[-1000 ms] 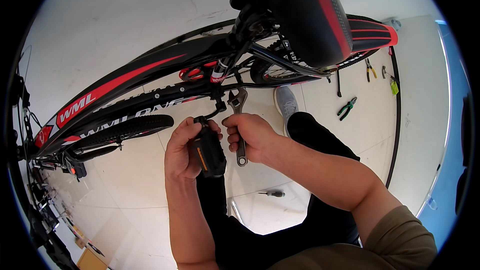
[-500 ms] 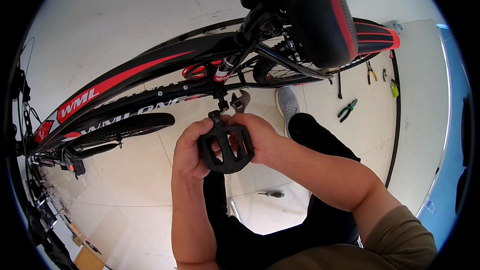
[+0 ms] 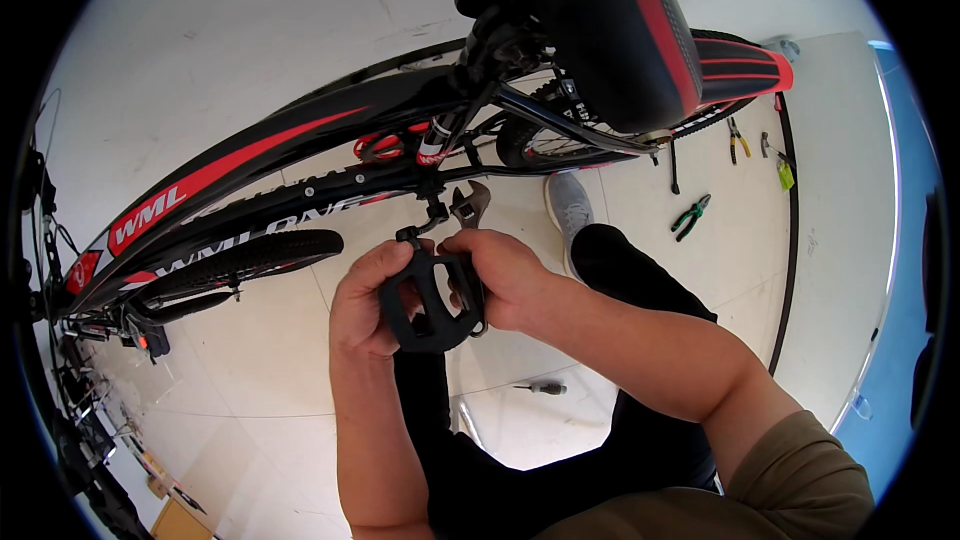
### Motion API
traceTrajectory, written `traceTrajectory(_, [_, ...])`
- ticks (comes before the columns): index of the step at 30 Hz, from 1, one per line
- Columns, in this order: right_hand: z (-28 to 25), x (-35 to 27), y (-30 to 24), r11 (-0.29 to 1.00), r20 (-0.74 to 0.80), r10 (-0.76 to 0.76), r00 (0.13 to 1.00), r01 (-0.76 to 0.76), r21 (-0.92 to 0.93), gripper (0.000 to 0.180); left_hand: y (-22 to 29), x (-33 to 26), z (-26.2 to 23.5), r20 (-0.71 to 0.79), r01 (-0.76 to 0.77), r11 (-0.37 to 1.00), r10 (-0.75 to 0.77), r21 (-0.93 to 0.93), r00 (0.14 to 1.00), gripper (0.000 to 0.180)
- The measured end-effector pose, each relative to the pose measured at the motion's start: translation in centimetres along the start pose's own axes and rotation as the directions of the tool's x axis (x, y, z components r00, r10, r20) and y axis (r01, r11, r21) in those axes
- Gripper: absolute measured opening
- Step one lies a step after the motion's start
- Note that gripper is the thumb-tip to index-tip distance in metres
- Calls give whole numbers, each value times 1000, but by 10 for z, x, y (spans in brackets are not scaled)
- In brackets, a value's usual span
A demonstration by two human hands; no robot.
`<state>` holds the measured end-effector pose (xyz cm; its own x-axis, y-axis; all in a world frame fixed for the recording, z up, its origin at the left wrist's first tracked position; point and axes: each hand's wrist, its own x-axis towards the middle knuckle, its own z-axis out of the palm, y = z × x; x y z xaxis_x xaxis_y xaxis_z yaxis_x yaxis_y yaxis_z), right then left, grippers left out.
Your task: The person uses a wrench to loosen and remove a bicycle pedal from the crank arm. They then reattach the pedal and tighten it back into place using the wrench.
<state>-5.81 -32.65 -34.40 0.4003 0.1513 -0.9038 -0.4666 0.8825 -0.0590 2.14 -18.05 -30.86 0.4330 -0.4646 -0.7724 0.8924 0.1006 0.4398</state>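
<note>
Black pedal [image 3: 432,302] gripped in left hand [image 3: 365,305] and right hand [image 3: 505,275], fingers clenched around it, just below crank [image 3: 432,208] of bike [image 3: 300,165], wrench [image 3: 468,206] under right hand; pedal apparently not yet fully fastened, tightening seemingly left.

Both your hands gripped the black pedal [image 3: 430,302] beneath the bike frame [image 3: 300,165].
Your left hand [image 3: 365,300] cupped its left edge; your right hand [image 3: 505,280] pressed an adjustable wrench [image 3: 468,208] beside it.
</note>
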Motion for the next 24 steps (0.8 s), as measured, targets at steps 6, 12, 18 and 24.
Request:
traceTrajectory(6, [13,-12,-4,1000,-48,-5,999,6,16,9,7,-24,18,-276,-563,664,733,492,622,19])
traceTrajectory(12, [10,-9,-2,1000,-3,12,1000,-12,-19,12,33,-107,100,342,-599,729,684,-332,644,54])
traceTrajectory(18, [8,-7,3,999,-22,-30,999,29,-16,10,18,-140,86,421,-562,772,634,-297,649,51])
traceTrajectory(24, [6,-8,3,998,-45,-12,999,9,-56,13,8,-148,73,402,-619,749,656,-237,639,49])
